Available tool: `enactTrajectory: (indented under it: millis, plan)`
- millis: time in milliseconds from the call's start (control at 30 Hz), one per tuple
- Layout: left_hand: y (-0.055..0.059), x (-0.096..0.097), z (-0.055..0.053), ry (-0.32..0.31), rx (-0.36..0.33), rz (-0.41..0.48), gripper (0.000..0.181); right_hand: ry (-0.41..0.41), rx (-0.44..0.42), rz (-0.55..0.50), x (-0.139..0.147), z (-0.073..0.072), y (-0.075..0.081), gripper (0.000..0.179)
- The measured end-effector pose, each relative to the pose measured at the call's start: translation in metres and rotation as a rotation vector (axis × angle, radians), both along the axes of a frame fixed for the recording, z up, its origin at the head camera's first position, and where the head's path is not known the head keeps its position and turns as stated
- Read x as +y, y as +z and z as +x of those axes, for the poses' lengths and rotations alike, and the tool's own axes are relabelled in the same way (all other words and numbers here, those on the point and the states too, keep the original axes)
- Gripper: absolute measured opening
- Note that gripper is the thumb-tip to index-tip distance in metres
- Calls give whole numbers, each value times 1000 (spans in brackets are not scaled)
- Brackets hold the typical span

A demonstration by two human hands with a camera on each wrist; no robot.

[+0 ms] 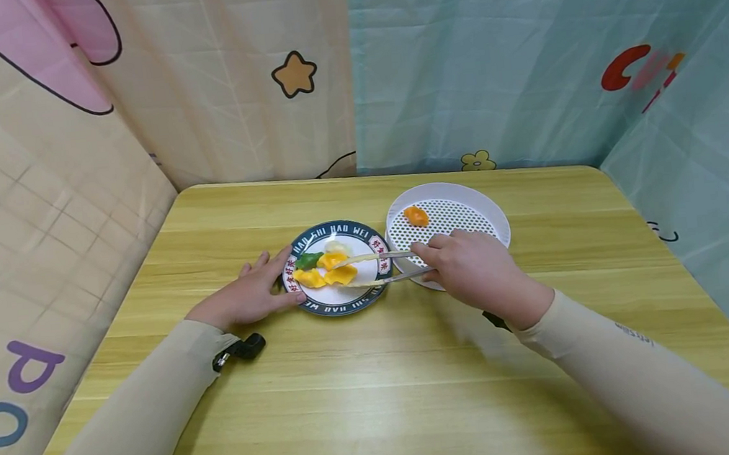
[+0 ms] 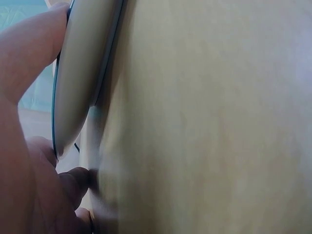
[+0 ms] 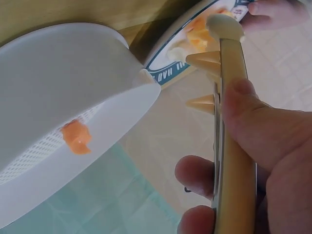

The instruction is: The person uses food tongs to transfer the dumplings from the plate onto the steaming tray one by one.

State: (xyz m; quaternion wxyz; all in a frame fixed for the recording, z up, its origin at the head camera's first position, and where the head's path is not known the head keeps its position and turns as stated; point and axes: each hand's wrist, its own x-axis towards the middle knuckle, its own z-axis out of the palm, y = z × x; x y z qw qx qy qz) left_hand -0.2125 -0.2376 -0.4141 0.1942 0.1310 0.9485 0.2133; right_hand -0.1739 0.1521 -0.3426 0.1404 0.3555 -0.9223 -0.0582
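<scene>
My left hand [image 1: 256, 291] holds the left rim of a round plate [image 1: 340, 307] with a dark patterned border, thumb and fingers spread along its edge. Several dumpling-like pieces lie on the plate: yellow ones [image 1: 340, 275], a green one [image 1: 307, 261] and a whitish one [image 1: 336, 246]. My right hand [image 1: 475, 268] grips a pair of tongs [image 3: 234, 146] with pale ends. The parted tong arms reach over the plate, beside the yellow pieces; whether they touch one cannot be told. Behind the right hand, a white perforated tray [image 1: 500, 215] contains an orange piece [image 1: 415, 216].
The plate and tray stand side by side on a wooden table [image 1: 366, 393]. Printed curtains [image 1: 442, 69] hang behind the table's back edge and along both sides. A small black device [image 1: 245, 348] is at the left wrist.
</scene>
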Motion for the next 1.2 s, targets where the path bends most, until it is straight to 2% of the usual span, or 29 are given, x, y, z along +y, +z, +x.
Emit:
enactTrajectory:
  millis: [633,1200]
  plan:
    - [0,0,0,-12,6,-10,112,-9,-25,-36,5,-1,-6,41]
    - [0,0,0,-17,12,-1,111,54,8,-57,8,-8,-7,33]
